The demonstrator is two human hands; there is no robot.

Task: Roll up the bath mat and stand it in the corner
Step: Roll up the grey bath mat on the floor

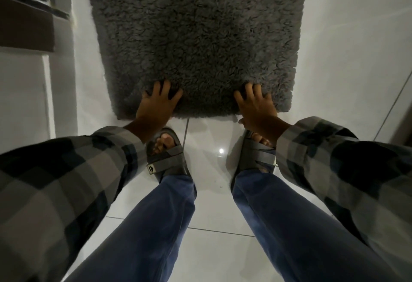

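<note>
A shaggy dark grey bath mat [198,36] lies flat on the white tiled floor and runs away from me past the top of the view. My left hand [157,105] rests on the mat's near edge at the left, fingers dug into the pile. My right hand [256,107] sits on the same near edge at the right, fingers over the top and thumb at the edge. The near edge looks slightly bunched under both hands. No part of the mat is rolled.
My two feet in grey sandals [166,154] stand on the glossy white tiles [211,203] just short of the mat. A white wall edge and a dark brown frame [26,27] stand at the left. A tile joint and a dark edge [401,123] show at the right.
</note>
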